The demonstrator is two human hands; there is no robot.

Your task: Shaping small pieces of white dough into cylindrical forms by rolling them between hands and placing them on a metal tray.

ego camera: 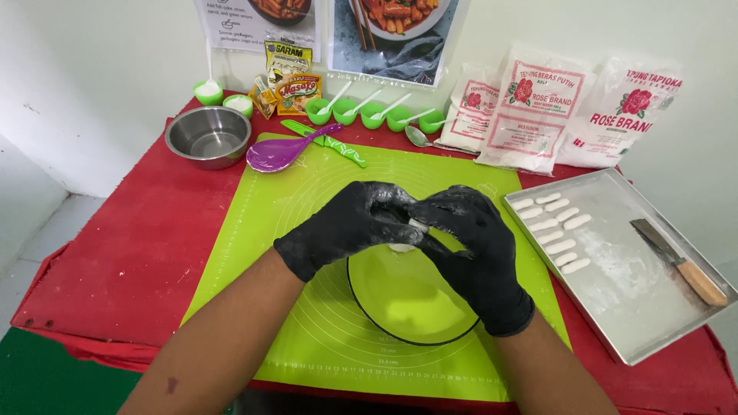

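Dough [416,224] between gloved hands, white bags [530,115] behind

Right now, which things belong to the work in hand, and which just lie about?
In use:
left hand and right hand, pinching white dough
clear bowl beneath
steel tray holding dough sticks

Lying about:
knife
steel bowl
purple spoon
flour bags

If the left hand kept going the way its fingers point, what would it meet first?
The left hand points right, so it would first meet the dough pinched between both hands, then the right hand. Depth is unclear.
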